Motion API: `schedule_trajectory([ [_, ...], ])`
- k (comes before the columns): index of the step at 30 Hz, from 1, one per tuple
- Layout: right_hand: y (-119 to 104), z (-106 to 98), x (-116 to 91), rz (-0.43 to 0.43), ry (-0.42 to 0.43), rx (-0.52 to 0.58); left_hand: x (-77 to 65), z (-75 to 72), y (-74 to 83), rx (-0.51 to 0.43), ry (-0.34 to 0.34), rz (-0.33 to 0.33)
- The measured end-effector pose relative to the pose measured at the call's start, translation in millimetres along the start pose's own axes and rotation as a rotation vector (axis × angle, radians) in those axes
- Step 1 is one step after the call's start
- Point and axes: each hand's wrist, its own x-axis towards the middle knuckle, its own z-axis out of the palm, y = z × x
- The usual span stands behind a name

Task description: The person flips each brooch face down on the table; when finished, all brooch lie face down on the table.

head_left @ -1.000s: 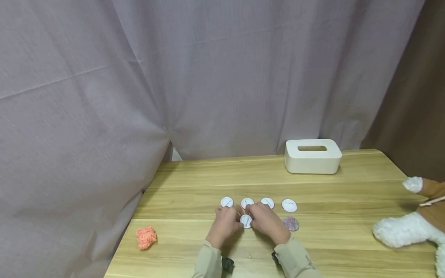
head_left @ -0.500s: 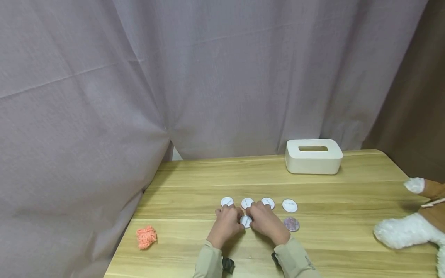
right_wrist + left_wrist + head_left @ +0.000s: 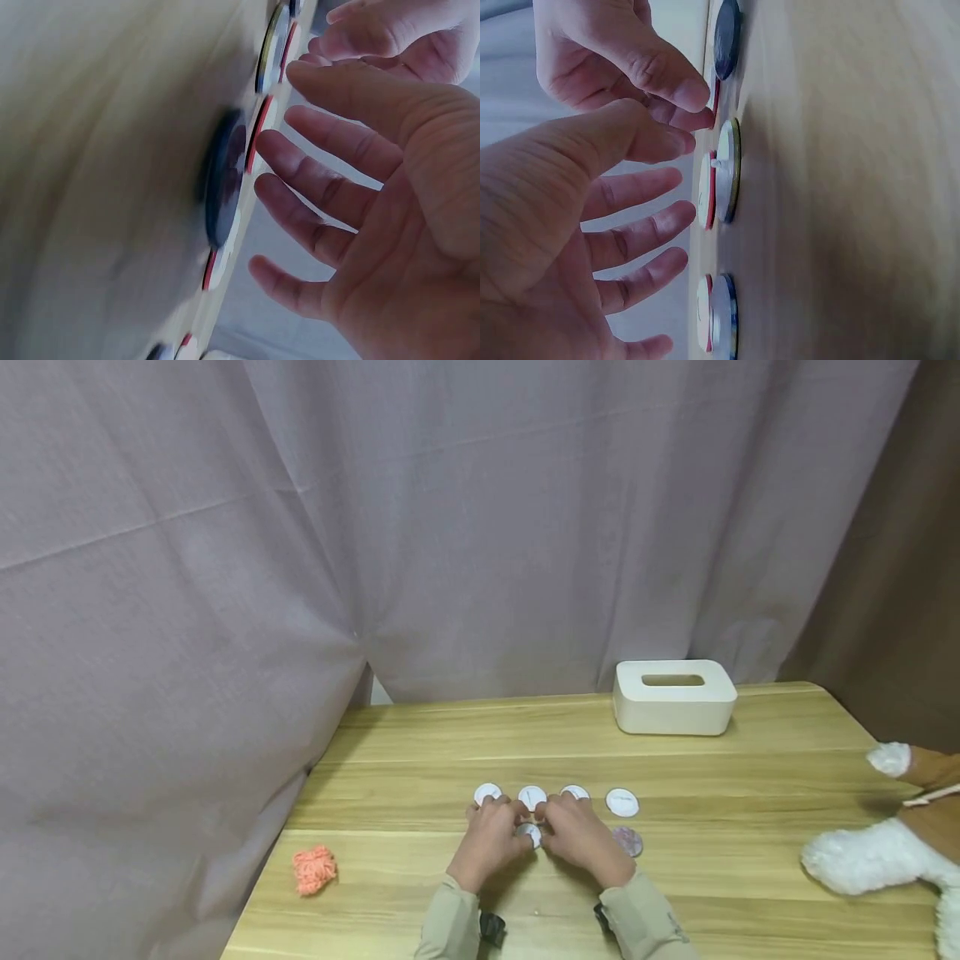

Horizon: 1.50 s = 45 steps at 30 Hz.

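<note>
A pin-back button badge (image 3: 530,835) lies back-up on the wooden table between my two hands. My left hand (image 3: 487,843) hovers at its left, thumb and fingers spread with nothing between them. From the right, my right hand (image 3: 583,841) reaches over it; its fingers (image 3: 300,146) are loosely bent and apart. In the left wrist view, both thumbs stand just off the badge (image 3: 728,172). Another badge (image 3: 724,319) sits below the left fingers, hidden in the head view. A purple-faced badge (image 3: 627,841) lies right of my right hand.
Behind the hands runs a row of white-backed badges, including a left one (image 3: 487,792) and a right one (image 3: 622,802). A white tissue box (image 3: 675,697) stands at the back, an orange yarn bundle (image 3: 314,870) at left, a plush toy (image 3: 870,856) at right.
Both hands stay around the middle badge. The right hand and sleeve have shifted slightly right, and the fingers have eased off the badge's edges. The other things have not moved.
</note>
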Motion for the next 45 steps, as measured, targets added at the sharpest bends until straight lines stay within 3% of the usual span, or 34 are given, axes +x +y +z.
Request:
schedule_trajectory([
  [10,7.4,-13.8,-7.9,0.081,-0.039,0.052,5.6,1.4,9.1,-0.008,-0.036,0.026],
  [24,14.7,-24.7,-14.6,0.116,-0.064,0.061,14.0,5.2,23.1,0.005,-0.04,0.075],
  [32,20.2,-23.2,-20.1,0.101,-0.06,0.046,13.2,8.6,28.8,0.015,-0.101,0.067],
  [45,22.2,-22.9,-29.8,0.101,-0.038,0.053,14.4,16.2,35.9,-0.017,-0.089,0.098],
])
